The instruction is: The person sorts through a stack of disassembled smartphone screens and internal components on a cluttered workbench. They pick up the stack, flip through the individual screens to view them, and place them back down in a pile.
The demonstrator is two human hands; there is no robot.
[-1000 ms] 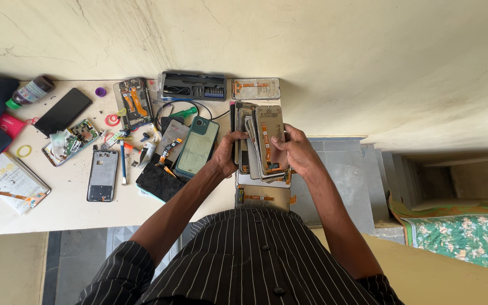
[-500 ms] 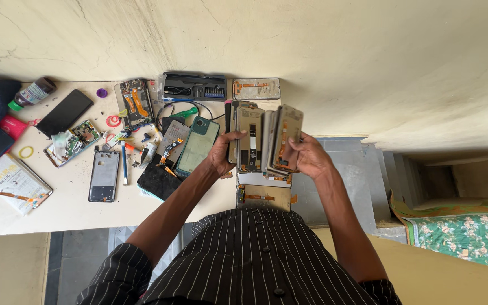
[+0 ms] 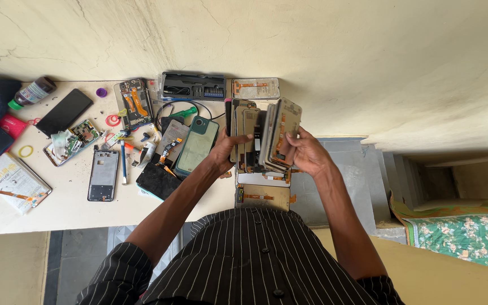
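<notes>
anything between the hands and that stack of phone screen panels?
Nothing visible. Left hand grips the stack of screen panels from its left side; right hand holds the panels fanned off the right. Both hands touch it directly, above the table.

A dark phone screen [image 3: 63,112] lies at the worktop's left; a white printed package [image 3: 11,179] lies near the front-left edge.

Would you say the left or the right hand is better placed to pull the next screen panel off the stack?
Probably the right hand: its fingers already grip the outermost panel, fanned away from the stack, which the left hand steadies.
</notes>
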